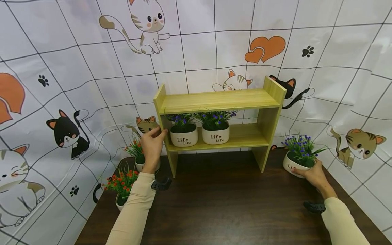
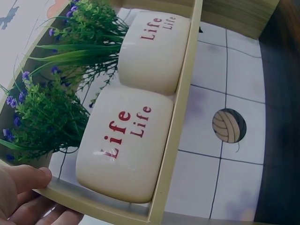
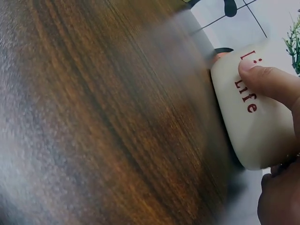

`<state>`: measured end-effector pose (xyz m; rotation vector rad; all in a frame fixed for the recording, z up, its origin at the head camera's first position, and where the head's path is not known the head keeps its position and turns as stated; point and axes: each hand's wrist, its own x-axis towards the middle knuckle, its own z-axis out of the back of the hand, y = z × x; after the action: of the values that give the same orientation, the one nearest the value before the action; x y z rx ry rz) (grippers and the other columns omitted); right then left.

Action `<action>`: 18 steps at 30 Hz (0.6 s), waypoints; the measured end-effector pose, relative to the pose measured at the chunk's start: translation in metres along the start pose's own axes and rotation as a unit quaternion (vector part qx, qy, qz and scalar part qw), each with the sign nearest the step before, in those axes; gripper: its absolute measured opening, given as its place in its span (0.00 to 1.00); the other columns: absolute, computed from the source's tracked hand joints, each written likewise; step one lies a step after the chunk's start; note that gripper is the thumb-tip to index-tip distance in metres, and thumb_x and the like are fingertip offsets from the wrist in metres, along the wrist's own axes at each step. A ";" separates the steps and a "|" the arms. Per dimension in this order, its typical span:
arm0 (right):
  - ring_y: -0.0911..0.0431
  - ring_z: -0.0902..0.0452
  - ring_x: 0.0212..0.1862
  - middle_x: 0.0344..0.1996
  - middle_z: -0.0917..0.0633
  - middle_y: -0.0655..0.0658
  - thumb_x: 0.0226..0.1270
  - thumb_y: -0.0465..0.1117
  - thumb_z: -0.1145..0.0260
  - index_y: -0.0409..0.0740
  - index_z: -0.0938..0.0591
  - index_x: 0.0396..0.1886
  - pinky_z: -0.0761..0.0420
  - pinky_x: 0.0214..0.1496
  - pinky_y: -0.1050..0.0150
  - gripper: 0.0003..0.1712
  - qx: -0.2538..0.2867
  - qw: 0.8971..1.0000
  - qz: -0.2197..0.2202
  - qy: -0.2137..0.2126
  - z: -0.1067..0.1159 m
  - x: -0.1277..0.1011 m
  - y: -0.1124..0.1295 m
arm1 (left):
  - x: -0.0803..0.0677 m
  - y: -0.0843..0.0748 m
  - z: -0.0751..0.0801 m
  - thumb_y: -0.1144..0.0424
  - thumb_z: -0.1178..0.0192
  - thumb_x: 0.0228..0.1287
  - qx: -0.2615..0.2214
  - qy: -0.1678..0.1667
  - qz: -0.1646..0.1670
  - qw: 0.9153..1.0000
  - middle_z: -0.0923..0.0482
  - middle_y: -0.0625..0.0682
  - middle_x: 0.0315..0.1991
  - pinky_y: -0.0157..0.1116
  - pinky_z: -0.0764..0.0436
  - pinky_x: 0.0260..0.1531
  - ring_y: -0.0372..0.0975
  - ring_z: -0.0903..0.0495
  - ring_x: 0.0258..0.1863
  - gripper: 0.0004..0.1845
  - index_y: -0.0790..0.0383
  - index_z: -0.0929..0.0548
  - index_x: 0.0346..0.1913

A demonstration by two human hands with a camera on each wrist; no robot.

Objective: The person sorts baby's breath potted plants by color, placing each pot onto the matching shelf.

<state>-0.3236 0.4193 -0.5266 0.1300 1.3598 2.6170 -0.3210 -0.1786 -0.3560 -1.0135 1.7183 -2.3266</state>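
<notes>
A light wooden two-tier shelf (image 1: 217, 100) stands at the back of a dark wooden table (image 1: 214, 197). On its lower board sit two white "Life" pots (image 1: 184, 137) (image 1: 215, 135) with purple flowers. My left hand (image 1: 153, 143) grips the shelf's left side panel; in the left wrist view its fingers (image 2: 21, 187) lie on the panel's edge beside the nearer pot (image 2: 124, 147). To the right of the shelf, my right hand (image 1: 312, 175) holds a third white pot (image 1: 291, 164) of purple flowers on the table. The thumb (image 3: 269, 82) presses on its lettered side (image 3: 258, 126).
Two white pots with red flowers (image 1: 122, 183) (image 1: 136, 149) stand on the table's left side, near my left forearm. A cat-print cloth (image 1: 76, 85) hangs behind and around the table. The shelf's top board is bare.
</notes>
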 end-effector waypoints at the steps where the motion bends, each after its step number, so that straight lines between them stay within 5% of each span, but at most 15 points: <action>1: 0.15 0.49 0.75 0.74 0.52 0.07 0.70 0.54 0.26 0.24 0.74 0.81 0.42 0.76 0.24 0.74 0.000 1.000 -0.011 0.000 0.000 -0.001 0.001 | 0.000 0.000 0.000 0.62 0.29 0.72 -0.001 0.001 0.001 1.000 0.09 0.63 0.52 0.37 0.13 0.46 0.52 0.09 0.50 0.16 0.65 0.09 0.58; 4: 0.17 0.46 0.75 0.74 0.48 0.07 0.70 0.56 0.26 0.26 0.73 0.81 0.41 0.76 0.26 0.74 0.000 0.999 -0.029 -0.014 -0.001 -0.003 0.001 | 0.000 0.001 -0.001 0.62 0.29 0.72 -0.005 0.003 0.002 1.000 0.09 0.63 0.53 0.37 0.13 0.47 0.52 0.09 0.51 0.16 0.64 0.09 0.58; 8: 0.19 0.41 0.72 0.72 0.44 0.09 0.70 0.58 0.27 0.28 0.70 0.83 0.37 0.74 0.28 0.72 -0.004 0.999 -0.030 -0.040 -0.001 -0.004 0.000 | 0.000 0.002 -0.001 0.62 0.29 0.72 -0.012 0.003 0.001 1.000 0.10 0.64 0.54 0.48 0.12 0.53 0.53 0.10 0.53 0.16 0.65 0.10 0.58; 18: 0.23 0.35 0.68 0.72 0.37 0.14 0.68 0.59 0.26 0.25 0.57 0.84 0.33 0.66 0.28 0.68 -0.015 0.997 0.024 -0.071 0.006 -0.008 0.002 | 0.001 0.001 -0.001 0.62 0.29 0.72 -0.009 0.002 -0.001 1.000 0.10 0.64 0.53 0.51 0.13 0.54 0.53 0.10 0.53 0.16 0.65 0.09 0.58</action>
<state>-0.3154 0.4216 -0.5214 0.3411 1.2837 2.6106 -0.3225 -0.1786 -0.3570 -1.0149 1.7431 -2.3213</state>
